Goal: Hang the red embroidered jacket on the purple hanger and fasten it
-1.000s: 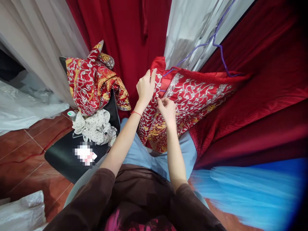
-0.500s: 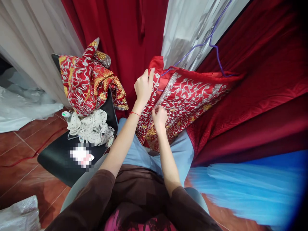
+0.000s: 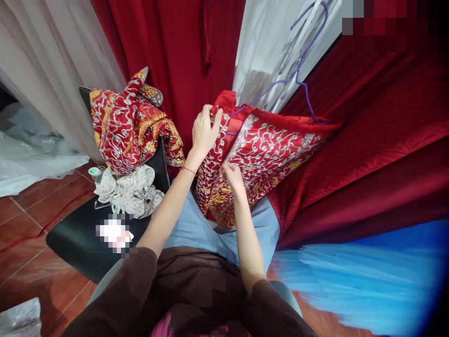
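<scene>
Left hand (image 3: 205, 131) is raised, fingers curled over the upper edge of the jacket (image 3: 270, 147) near its collar, the cloth gripped between fingers and thumb; a red string (image 3: 188, 170) is worn on that wrist; right hand (image 3: 231, 175) is set lower, just below the left, fingers drawn together in a pinch on the front edge of the same jacket; what lies inside the pinch, other than cloth, cannot be told; the jacket is red with silver and gold embroidery, hung on a purple hanger (image 3: 302, 79) directly ahead, its lower hem draped down onto the lap (image 3: 196, 229), which is covered in pale blue cloth; both forearms are bare, with brown sleeves pushed up near the bottom of the view; to the left, a red bundle (image 3: 128, 126) with like embroidery is heaped over the back of a black chair (image 3: 77, 238); a white spotted cloth (image 3: 128, 189) is laid on the seat, touching the bundle; behind the jacket a red curtain (image 3: 175, 51) and a white drape (image 3: 266, 42) are hung side by side; to the right, dark red fabric (image 3: 379, 140) is spread, with blue netting (image 3: 354, 276) below it; a brown tiled floor (image 3: 28, 210) is seen at left.
</scene>
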Action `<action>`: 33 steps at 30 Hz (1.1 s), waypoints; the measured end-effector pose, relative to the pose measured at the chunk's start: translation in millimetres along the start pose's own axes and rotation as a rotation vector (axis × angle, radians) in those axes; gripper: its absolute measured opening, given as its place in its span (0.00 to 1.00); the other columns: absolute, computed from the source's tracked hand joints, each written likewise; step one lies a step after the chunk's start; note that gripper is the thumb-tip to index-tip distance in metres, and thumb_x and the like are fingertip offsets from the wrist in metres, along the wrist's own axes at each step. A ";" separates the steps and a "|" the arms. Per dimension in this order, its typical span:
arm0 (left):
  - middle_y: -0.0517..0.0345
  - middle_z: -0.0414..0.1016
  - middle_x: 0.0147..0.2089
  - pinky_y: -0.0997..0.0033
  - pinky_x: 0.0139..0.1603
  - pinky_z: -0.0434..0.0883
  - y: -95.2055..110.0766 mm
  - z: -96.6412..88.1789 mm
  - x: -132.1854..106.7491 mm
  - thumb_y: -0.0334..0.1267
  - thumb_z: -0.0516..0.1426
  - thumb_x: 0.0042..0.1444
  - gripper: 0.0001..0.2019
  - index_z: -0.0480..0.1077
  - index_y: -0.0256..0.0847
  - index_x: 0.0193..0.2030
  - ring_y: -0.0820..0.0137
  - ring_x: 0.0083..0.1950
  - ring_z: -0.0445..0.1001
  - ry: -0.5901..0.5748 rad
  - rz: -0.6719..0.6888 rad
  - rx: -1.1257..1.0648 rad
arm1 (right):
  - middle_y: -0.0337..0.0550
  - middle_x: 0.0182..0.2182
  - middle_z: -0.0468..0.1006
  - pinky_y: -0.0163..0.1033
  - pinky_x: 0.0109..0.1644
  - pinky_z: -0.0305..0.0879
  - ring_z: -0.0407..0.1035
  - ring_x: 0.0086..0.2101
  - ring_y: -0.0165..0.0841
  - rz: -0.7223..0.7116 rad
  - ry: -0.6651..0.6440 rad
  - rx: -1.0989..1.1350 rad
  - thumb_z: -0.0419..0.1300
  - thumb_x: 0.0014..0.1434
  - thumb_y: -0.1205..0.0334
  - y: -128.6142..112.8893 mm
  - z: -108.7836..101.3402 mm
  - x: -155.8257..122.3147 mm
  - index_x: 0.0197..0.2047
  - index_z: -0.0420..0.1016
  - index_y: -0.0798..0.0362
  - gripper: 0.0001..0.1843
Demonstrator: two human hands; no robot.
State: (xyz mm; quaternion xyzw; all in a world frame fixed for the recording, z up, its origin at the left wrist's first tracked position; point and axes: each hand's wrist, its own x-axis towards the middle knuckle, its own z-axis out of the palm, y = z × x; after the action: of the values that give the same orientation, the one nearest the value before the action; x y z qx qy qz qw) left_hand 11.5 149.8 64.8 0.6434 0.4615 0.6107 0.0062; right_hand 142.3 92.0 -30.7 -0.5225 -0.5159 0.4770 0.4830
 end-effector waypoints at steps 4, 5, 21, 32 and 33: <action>0.43 0.68 0.58 0.60 0.63 0.62 -3.6 -6.2 -70.8 0.44 0.50 0.67 0.14 0.62 0.39 0.54 0.63 0.61 0.66 0.184 -0.083 0.054 | 0.32 0.16 0.67 0.29 0.21 0.53 0.58 0.16 0.22 0.012 -0.050 0.114 0.56 0.51 0.55 3.5 1.7 -2.1 0.25 0.71 0.54 0.11; 0.45 0.70 0.53 0.61 0.62 0.64 -7.5 -5.0 -96.6 0.40 0.48 0.67 0.10 0.63 0.40 0.51 0.64 0.58 0.68 0.170 -0.147 0.054 | 0.31 0.15 0.66 0.29 0.21 0.52 0.58 0.16 0.22 0.008 -0.058 0.147 0.57 0.49 0.55 4.1 3.0 -3.9 0.25 0.72 0.54 0.11; 0.49 0.75 0.48 0.68 0.48 0.70 -26.9 18.3 -170.4 0.33 0.52 0.64 0.10 0.69 0.41 0.50 0.62 0.51 0.73 -0.305 -0.307 0.263 | 0.31 0.13 0.68 0.30 0.20 0.51 0.57 0.14 0.22 -0.034 -0.097 0.285 0.62 0.47 0.55 -14.5 19.9 -22.0 0.26 0.75 0.55 0.10; 0.49 0.76 0.41 0.67 0.46 0.69 -19.4 23.2 -168.1 0.40 0.47 0.69 0.13 0.70 0.40 0.40 0.63 0.46 0.74 -0.237 -0.262 0.272 | 0.32 0.16 0.69 0.30 0.18 0.48 0.55 0.14 0.20 -0.166 0.111 0.258 0.63 0.46 0.56 -74.6 18.4 16.5 0.27 0.79 0.55 0.10; 0.49 0.76 0.41 0.67 0.46 0.69 -19.2 23.6 -166.9 0.40 0.47 0.69 0.13 0.70 0.41 0.40 0.63 0.46 0.74 -0.235 -0.259 0.274 | 0.32 0.16 0.69 0.30 0.18 0.48 0.55 0.14 0.20 -0.176 0.121 0.256 0.62 0.46 0.57 -76.5 18.9 18.8 0.27 0.79 0.55 0.10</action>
State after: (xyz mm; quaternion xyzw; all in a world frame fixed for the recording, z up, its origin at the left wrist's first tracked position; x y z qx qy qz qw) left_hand 47.7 73.5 -82.5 0.6404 0.6150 0.4572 0.0509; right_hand 117.7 111.2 44.1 -0.4372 -0.4644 0.4626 0.6158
